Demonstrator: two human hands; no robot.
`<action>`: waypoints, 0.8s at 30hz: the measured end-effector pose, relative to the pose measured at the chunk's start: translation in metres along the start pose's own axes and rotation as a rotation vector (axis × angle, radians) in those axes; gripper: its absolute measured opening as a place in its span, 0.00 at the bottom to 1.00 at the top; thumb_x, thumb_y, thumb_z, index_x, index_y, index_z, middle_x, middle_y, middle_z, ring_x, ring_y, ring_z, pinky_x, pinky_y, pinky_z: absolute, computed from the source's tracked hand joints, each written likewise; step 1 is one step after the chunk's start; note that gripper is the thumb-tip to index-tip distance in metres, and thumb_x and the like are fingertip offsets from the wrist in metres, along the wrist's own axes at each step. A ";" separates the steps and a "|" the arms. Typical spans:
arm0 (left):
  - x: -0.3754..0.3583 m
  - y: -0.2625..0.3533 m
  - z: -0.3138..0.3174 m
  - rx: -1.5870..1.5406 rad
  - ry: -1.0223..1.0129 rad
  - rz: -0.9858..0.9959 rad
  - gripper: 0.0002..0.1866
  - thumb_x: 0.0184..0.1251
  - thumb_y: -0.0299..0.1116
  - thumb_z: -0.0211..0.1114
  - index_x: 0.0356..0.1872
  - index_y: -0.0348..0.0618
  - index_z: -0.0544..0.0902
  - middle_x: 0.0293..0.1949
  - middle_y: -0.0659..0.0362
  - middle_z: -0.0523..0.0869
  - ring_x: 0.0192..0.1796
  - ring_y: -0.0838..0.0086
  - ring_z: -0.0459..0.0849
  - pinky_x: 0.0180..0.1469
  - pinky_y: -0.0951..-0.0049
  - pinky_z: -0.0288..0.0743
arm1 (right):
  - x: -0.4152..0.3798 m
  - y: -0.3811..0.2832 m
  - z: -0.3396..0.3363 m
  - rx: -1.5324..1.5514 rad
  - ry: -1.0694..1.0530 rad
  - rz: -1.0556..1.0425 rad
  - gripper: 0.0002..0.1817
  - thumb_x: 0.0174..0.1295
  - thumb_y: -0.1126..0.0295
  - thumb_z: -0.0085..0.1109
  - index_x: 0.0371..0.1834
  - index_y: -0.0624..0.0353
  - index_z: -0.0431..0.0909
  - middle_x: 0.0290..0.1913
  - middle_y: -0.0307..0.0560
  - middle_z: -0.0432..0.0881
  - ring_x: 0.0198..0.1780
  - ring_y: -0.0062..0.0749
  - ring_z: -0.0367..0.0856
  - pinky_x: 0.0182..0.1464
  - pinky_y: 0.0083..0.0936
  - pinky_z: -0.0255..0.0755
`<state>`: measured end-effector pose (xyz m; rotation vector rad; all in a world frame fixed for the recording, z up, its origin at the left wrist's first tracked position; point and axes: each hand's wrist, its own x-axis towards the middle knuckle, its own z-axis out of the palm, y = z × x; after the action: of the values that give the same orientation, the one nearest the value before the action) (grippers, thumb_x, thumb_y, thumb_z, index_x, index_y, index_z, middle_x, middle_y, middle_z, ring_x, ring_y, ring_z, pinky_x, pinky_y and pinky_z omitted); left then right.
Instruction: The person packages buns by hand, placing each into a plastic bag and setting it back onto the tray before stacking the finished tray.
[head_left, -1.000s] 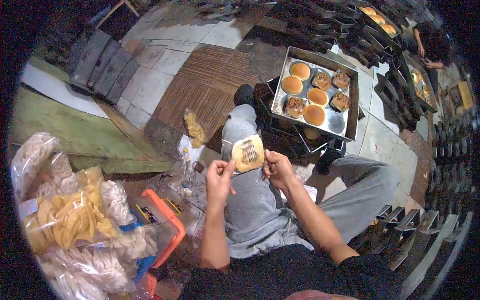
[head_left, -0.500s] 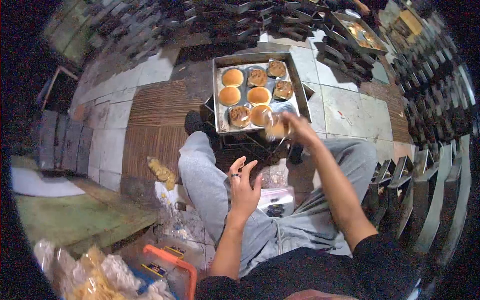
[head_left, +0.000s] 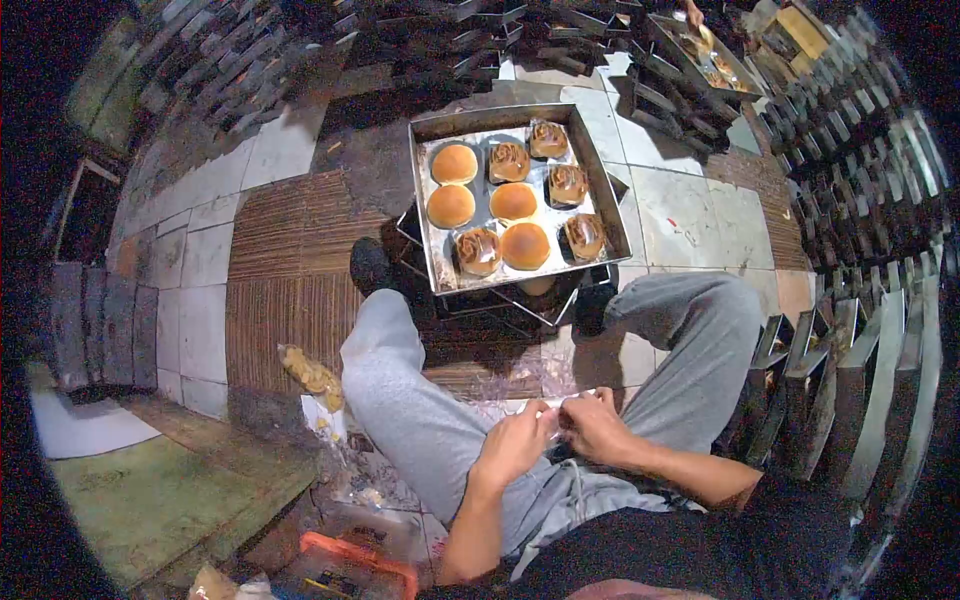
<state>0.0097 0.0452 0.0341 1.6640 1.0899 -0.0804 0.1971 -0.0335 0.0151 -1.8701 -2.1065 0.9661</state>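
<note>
Both my hands are close together over my lap. Fingers pinched, my left hand (head_left: pixel 515 442) and my right hand (head_left: pixel 597 428) meet at a small piece of clear plastic bag (head_left: pixel 554 428), mostly hidden by the fingers. Beyond my knees stands a square metal tray (head_left: pixel 421 225), tilted slightly in view. It holds several plain round buns (head_left: pixel 513 203) with glossy brown tops. Among them lie several buns in clear wrap with brown swirled tops, one of them the wrapped bun (head_left: pixel 584 238) at the right front corner.
Stacked dark metal pans (head_left: pixel 850 400) rise along the right side, with more at the back. A bag of yellowish pieces (head_left: pixel 310 377) lies left of my knee. An orange-handled box (head_left: pixel 360 565) sits lower left. Far right, another person's hand (head_left: pixel 694 14) is over a second tray (head_left: pixel 735 85).
My right hand has let go of the wrapped bun in the tray's right front corner and come back to my lap. My left hand has closed and moved down beside it.
</note>
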 end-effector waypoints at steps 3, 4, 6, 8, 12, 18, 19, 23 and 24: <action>0.009 -0.004 0.012 -0.072 -0.041 -0.013 0.19 0.76 0.44 0.63 0.54 0.37 0.77 0.44 0.40 0.87 0.52 0.43 0.84 0.58 0.50 0.75 | -0.010 0.022 0.008 0.089 -0.042 -0.126 0.19 0.47 0.73 0.70 0.46 0.57 0.80 0.41 0.52 0.83 0.51 0.52 0.81 0.62 0.59 0.62; 0.011 -0.002 0.021 -0.021 0.213 0.196 0.20 0.74 0.44 0.66 0.55 0.40 0.78 0.43 0.42 0.88 0.55 0.44 0.83 0.61 0.50 0.72 | -0.008 0.028 0.003 0.142 0.003 -0.165 0.17 0.48 0.73 0.71 0.43 0.56 0.81 0.41 0.51 0.83 0.50 0.52 0.80 0.62 0.58 0.62; 0.015 0.000 0.035 -0.178 0.454 0.397 0.18 0.65 0.42 0.74 0.49 0.44 0.83 0.41 0.51 0.89 0.58 0.47 0.79 0.66 0.51 0.66 | 0.007 0.022 -0.045 0.242 -0.007 -0.124 0.13 0.49 0.70 0.73 0.38 0.54 0.83 0.41 0.51 0.83 0.49 0.52 0.80 0.58 0.51 0.66; 0.019 -0.004 0.028 -0.079 0.394 0.338 0.16 0.63 0.41 0.75 0.46 0.44 0.84 0.41 0.51 0.88 0.58 0.49 0.79 0.66 0.53 0.66 | 0.020 0.018 -0.096 0.309 0.176 -0.262 0.13 0.54 0.66 0.73 0.40 0.58 0.83 0.42 0.54 0.83 0.47 0.55 0.80 0.52 0.46 0.72; 0.007 0.043 -0.019 0.363 0.456 0.355 0.10 0.58 0.33 0.75 0.40 0.46 0.87 0.41 0.54 0.88 0.54 0.60 0.82 0.67 0.52 0.66 | 0.007 -0.006 -0.132 0.199 -0.080 -0.172 0.17 0.59 0.66 0.69 0.48 0.63 0.82 0.47 0.57 0.85 0.53 0.59 0.81 0.55 0.48 0.75; -0.010 0.077 -0.033 0.734 0.684 0.691 0.16 0.60 0.31 0.71 0.50 0.46 0.85 0.46 0.57 0.90 0.51 0.65 0.86 0.66 0.51 0.69 | -0.014 -0.014 -0.105 0.388 0.190 -0.470 0.28 0.63 0.66 0.67 0.65 0.65 0.75 0.63 0.64 0.80 0.65 0.58 0.78 0.67 0.45 0.73; -0.012 0.079 -0.034 0.742 0.657 0.691 0.18 0.60 0.30 0.70 0.52 0.45 0.84 0.47 0.58 0.90 0.52 0.66 0.86 0.66 0.53 0.69 | -0.014 -0.017 -0.103 0.444 0.276 -0.493 0.27 0.64 0.66 0.67 0.66 0.64 0.75 0.64 0.64 0.79 0.67 0.58 0.77 0.69 0.44 0.72; -0.022 0.073 -0.049 0.592 0.588 0.692 0.21 0.58 0.28 0.69 0.55 0.42 0.81 0.46 0.59 0.90 0.53 0.67 0.86 0.64 0.53 0.71 | -0.022 -0.025 -0.114 0.354 0.184 -0.456 0.30 0.65 0.65 0.67 0.71 0.57 0.73 0.66 0.63 0.78 0.69 0.57 0.76 0.69 0.44 0.73; -0.020 0.070 -0.046 0.632 0.580 0.730 0.22 0.58 0.28 0.69 0.56 0.42 0.81 0.47 0.59 0.89 0.54 0.65 0.86 0.63 0.53 0.71 | -0.023 -0.029 -0.116 0.359 0.051 -0.398 0.31 0.65 0.65 0.66 0.72 0.59 0.72 0.69 0.64 0.75 0.71 0.57 0.73 0.73 0.44 0.69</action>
<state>0.0246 0.0708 0.1148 2.6770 0.8265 0.6222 0.2383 -0.0137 0.1283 -1.2340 -2.0017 1.0904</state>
